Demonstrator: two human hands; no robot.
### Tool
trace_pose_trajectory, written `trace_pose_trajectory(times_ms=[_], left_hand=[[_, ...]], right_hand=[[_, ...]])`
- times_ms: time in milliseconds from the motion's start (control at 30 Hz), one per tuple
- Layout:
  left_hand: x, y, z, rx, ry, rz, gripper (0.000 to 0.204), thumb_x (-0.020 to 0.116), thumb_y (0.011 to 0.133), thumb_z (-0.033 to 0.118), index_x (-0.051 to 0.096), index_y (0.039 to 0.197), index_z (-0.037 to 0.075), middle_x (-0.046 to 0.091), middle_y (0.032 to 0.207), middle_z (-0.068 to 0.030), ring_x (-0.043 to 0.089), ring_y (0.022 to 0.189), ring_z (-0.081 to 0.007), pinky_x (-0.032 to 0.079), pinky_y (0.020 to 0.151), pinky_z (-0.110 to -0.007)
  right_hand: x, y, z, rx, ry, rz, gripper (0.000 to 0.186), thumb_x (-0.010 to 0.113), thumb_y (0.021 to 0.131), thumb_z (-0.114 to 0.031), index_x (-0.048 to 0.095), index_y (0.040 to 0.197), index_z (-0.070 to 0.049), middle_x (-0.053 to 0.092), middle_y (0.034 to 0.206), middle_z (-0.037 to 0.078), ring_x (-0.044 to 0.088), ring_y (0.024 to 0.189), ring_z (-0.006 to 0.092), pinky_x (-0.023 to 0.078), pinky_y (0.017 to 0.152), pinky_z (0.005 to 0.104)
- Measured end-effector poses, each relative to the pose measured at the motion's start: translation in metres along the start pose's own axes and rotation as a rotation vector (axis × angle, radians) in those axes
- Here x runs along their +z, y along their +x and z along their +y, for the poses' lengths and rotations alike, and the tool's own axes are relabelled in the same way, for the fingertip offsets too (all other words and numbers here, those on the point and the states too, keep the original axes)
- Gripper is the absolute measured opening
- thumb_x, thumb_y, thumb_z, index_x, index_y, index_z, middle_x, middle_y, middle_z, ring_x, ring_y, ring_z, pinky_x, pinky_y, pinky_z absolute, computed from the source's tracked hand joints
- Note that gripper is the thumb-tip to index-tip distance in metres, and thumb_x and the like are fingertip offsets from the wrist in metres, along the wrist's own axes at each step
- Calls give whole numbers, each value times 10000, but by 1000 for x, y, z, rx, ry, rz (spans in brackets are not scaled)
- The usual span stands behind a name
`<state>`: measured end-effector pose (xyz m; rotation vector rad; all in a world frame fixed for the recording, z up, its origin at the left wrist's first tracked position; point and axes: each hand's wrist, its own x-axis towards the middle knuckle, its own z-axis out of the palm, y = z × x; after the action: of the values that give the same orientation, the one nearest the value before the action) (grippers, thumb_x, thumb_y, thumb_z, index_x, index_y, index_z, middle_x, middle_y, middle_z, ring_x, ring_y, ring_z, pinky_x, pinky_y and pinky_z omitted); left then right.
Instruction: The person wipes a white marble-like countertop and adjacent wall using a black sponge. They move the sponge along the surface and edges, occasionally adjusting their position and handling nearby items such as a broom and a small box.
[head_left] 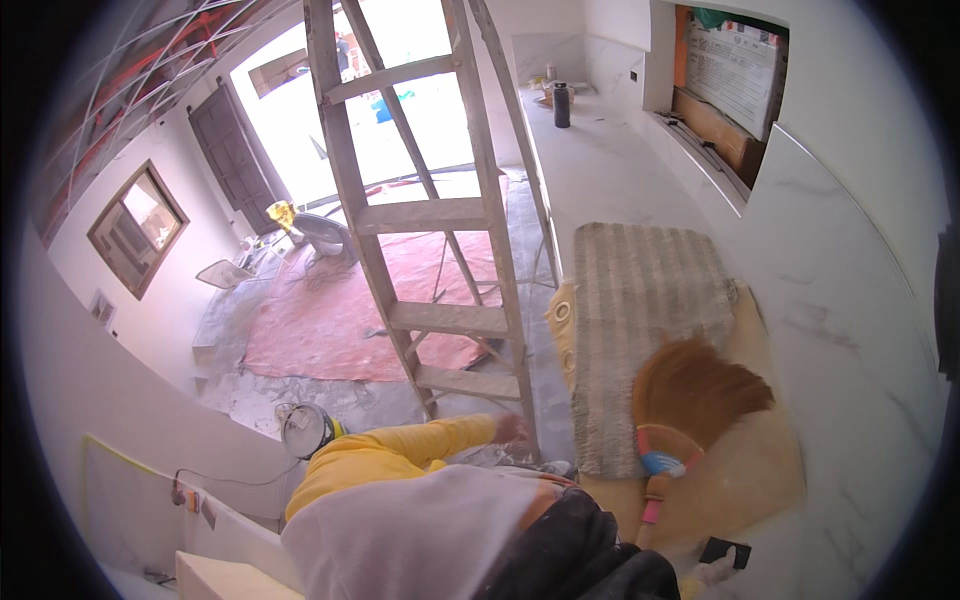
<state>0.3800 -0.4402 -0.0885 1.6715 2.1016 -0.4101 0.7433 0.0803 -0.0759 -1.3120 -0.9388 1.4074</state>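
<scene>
My left arm, in a yellow sleeve, reaches across the middle, and my left hand [511, 429] is beside the foot of a wooden stepladder [450, 318]. Its fingers are blurred, so I cannot tell whether it touches the ladder. At the lower right, my right hand [716, 570], pale as if dusty or gloved, grips a small black flat rectangular piece [727, 552]. Next to it is a broom [700, 395] with brown bristles and a pink and blue binding. The broom rests over a striped grey cloth [640, 300]; its handle runs down behind my dark trousers.
A white marbled counter [610, 160] runs along the right, with a dark bottle [561, 105] at its far end. A red sheet [370, 300] covers the floor. Left of my arm stands a bucket [306, 430]. A tan sheet [740, 480] lies beneath the broom.
</scene>
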Motion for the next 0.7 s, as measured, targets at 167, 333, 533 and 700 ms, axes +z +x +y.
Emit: trace_pose_trajectory(times_ms=[167,333,533,700], left_hand=[[-125,74,14,132,-313,539,462,662,937,247,578,1357,73,650,1284,-125,621,1185,-245,497,1018,-373],[-246,161,56,508,-1406,439,596,626,958,293,442,1461,29,556,1394,-148,574,1243,-299,462,1063,-445],[-363,173,31,575,-1338,554,354,671,910,213,634,1225,56,653,1186,-61,629,1093,-214,539,911,-341],[-419,172,14,811,-1185,582,249,764,881,198,703,1063,39,704,1015,-87,689,884,-195,542,775,-288]], right_hand=[[24,-95,-55,179,130,-370,490,695,892,-145,521,1335,-27,629,1172,146,648,1025,270,580,815,415],[105,-158,-94,203,86,-742,457,658,944,-137,495,1366,-71,631,1143,98,648,1001,223,605,766,401],[229,-195,-197,126,-144,-898,406,661,903,-142,560,1273,-10,659,1067,90,636,969,171,528,848,315],[262,-182,-215,10,-426,-1090,334,677,883,-123,614,1196,-23,668,1062,66,628,917,121,527,820,300]])
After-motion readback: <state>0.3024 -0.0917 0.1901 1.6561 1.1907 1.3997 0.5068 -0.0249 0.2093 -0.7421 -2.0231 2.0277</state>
